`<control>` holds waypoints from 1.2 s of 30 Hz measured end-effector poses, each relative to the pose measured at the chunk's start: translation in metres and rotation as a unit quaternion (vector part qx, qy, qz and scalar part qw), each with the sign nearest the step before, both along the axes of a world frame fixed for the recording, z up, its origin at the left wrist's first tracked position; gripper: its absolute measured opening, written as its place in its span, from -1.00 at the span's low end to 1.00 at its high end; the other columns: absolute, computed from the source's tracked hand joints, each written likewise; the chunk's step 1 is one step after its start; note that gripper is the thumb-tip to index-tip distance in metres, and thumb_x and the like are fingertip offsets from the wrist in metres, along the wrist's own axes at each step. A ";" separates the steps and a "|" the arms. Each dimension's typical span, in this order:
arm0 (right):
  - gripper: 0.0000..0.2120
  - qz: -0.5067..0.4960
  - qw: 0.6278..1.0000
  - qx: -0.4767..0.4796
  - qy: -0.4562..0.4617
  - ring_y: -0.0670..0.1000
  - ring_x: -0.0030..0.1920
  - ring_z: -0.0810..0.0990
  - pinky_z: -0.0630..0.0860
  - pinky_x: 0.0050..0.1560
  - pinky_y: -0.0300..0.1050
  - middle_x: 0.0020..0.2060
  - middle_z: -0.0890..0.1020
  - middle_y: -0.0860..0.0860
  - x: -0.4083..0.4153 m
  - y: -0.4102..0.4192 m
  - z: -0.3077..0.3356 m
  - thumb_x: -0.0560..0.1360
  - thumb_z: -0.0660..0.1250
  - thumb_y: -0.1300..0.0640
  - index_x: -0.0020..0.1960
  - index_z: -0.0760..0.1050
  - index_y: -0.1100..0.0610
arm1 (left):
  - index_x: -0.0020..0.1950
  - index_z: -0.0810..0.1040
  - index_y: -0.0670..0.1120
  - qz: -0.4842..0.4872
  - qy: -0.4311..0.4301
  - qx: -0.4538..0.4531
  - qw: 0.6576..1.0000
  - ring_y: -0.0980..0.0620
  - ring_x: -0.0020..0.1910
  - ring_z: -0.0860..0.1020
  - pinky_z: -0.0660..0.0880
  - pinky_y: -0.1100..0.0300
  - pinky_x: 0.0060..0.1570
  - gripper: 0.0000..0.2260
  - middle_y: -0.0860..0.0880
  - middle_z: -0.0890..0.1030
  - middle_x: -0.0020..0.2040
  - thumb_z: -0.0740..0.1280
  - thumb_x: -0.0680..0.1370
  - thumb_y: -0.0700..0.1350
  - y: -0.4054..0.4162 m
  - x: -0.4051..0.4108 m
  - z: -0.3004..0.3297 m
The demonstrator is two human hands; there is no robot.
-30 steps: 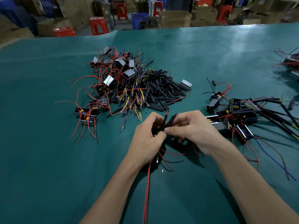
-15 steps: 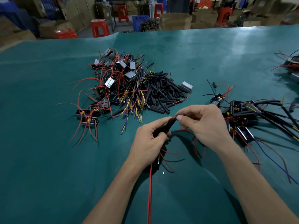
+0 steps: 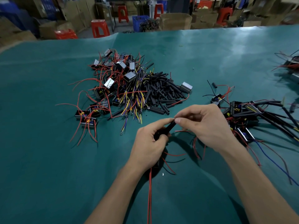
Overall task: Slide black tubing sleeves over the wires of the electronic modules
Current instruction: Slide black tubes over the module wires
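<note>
My left hand (image 3: 148, 146) grips a black tubing sleeve (image 3: 168, 128) that points up and right. My right hand (image 3: 205, 126) pinches at the sleeve's upper end with thumb and forefinger; the wire tip there is hidden by the fingers. Red wires (image 3: 174, 155) trail from under my left hand, and one long red wire (image 3: 150, 196) runs toward me. The module they belong to is mostly hidden under my left hand. A heap of loose black sleeves (image 3: 163, 92) lies beyond my hands. Left of it is a pile of modules with red and yellow wires (image 3: 116, 84).
Sleeved modules (image 3: 246, 117) with black tubes lie at the right, touching my right wrist area. More modules (image 3: 291, 65) sit at the far right edge. The green table cover (image 3: 48, 159) stretches left and toward me. Red stools and cardboard boxes stand beyond the table.
My right hand has left the left hand's knuckles and moved up to the sleeve's top end. The sleeve now lies more tilted to the right in my left hand.
</note>
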State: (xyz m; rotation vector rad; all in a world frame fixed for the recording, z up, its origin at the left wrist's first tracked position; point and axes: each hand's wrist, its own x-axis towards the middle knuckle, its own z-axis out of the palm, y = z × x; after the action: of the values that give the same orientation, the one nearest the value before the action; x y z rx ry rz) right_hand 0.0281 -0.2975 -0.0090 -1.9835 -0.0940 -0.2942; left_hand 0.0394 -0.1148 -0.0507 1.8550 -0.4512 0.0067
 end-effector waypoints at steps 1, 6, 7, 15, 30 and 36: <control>-0.90 -0.002 1.000 -0.015 -0.003 0.10 -0.32 0.66 0.62 -0.20 -0.03 -0.34 0.71 0.05 0.001 0.000 -0.001 0.47 0.54 0.25 -0.15 0.72 0.07 | 0.21 0.63 0.18 -0.002 -0.015 0.009 1.000 0.03 -0.29 0.61 0.57 0.10 -0.22 -0.54 0.12 0.68 -0.22 0.26 0.43 -0.24 0.000 0.000 0.001; -0.90 0.003 0.999 -0.050 -0.014 0.08 -0.28 0.66 0.64 -0.15 0.10 -0.32 0.71 -0.02 0.001 0.004 -0.004 0.48 0.53 0.23 -0.15 0.70 0.05 | 0.02 0.51 0.07 -0.018 -0.047 0.030 0.998 0.03 -0.21 0.69 0.61 -0.02 -0.12 -0.85 0.08 0.66 -0.16 0.40 0.51 -0.11 -0.001 0.008 0.009; -0.90 0.003 0.998 -0.056 -0.017 0.06 -0.28 0.67 0.64 -0.15 0.08 -0.31 0.71 -0.03 0.001 0.006 -0.005 0.48 0.53 0.24 -0.15 0.70 0.06 | -0.02 0.50 0.04 -0.021 -0.049 0.041 0.998 0.03 -0.19 0.69 0.61 -0.02 -0.10 -0.87 0.08 0.66 -0.17 0.41 0.51 -0.11 -0.002 0.013 0.011; -0.89 0.015 0.993 -0.112 -0.023 -0.10 -0.24 0.67 0.63 -0.11 -0.13 -0.28 0.70 -0.12 0.002 0.001 -0.008 0.47 0.54 0.23 -0.11 0.70 0.03 | -0.13 0.57 -0.09 -0.027 0.029 0.000 0.999 -0.20 -0.30 0.64 0.58 -0.08 -0.21 -0.87 -0.03 0.65 -0.29 0.45 0.50 -0.29 -0.003 0.022 0.017; -0.91 0.035 0.976 -0.197 -0.081 -0.10 -0.20 0.62 0.56 -0.14 -0.13 -0.25 0.67 -0.13 0.000 0.013 -0.009 0.53 0.48 0.23 -0.06 0.67 0.05 | 0.01 0.58 -0.03 -0.038 -0.093 0.103 0.990 0.06 -0.10 0.62 0.53 0.07 0.00 -0.92 0.08 0.66 -0.14 0.40 0.56 -0.19 0.018 0.015 0.016; -0.85 0.046 0.994 -0.081 0.057 -0.10 -0.28 0.65 0.60 -0.09 -0.07 -0.29 0.70 -0.13 0.001 0.008 -0.007 0.51 0.51 0.18 -0.17 0.66 -0.05 | -0.06 0.59 -0.03 -0.014 -0.104 0.074 0.992 0.10 -0.16 0.60 0.53 0.13 -0.07 -0.89 0.08 0.64 -0.19 0.43 0.54 -0.23 0.017 0.013 0.016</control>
State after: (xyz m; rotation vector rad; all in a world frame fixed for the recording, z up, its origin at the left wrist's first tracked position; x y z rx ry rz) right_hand 0.0290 -0.2891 -0.0164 -2.1456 -0.1384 -0.1162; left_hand 0.0521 -0.0977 -0.0352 2.0019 -0.6372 0.1521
